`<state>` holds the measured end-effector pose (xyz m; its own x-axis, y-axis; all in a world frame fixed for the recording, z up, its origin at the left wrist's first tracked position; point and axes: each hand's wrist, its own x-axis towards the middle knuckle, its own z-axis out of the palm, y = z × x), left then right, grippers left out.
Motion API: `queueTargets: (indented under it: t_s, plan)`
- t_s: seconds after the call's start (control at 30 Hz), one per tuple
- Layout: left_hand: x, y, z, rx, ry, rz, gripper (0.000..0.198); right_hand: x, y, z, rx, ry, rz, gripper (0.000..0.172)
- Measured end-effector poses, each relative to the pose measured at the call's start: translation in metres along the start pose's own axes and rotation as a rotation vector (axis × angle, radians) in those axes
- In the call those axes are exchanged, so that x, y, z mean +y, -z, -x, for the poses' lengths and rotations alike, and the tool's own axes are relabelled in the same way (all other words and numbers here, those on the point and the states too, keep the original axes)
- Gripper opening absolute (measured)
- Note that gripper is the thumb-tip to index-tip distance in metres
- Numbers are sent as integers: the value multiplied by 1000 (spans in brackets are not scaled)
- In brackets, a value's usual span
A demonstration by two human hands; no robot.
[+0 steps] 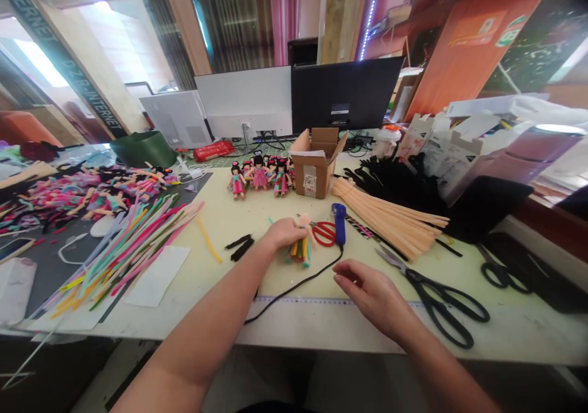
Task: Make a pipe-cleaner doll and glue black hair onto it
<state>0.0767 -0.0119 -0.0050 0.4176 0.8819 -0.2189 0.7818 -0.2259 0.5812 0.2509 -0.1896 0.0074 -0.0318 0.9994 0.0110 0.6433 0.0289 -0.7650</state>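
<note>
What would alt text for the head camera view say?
A person's left hand holds a small multicolored figure at a worktable; the right hand is empty. Around lie scissors, a blue corded tool and colorful stems; dolls cluster by a cardboard box.

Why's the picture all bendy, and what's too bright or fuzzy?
Head view: the sign leans steeply, upper left, probably from a wide lens; head view: the far-left window glares white; head view: the bundle in the left hand looks soft, its details smudged.
</note>
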Motion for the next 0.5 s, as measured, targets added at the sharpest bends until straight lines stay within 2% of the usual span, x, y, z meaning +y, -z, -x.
queueTargets:
  t_s: [0.1, 0.17, 0.23, 0.33, 0.5]
  plan:
    - [-6, 16, 20, 8, -89, 162, 33, 4, 5, -10, -1, -26, -134, 21]
    - [-8, 25, 38, -44, -220, 490, 32, -1, 7, -24, 15, -28, -260, 24]
    - [-8, 30, 54, -111, -280, 674, 32, -12, 6, -42, 18, -16, -391, 28]
    - [-4, 33, 71, -124, -295, 759, 37, -33, -1, -67, -36, 26, -547, 33]
    - [-2, 40, 77, 37, -296, 707, 37, -50, -18, -98, -124, 189, -767, 32]
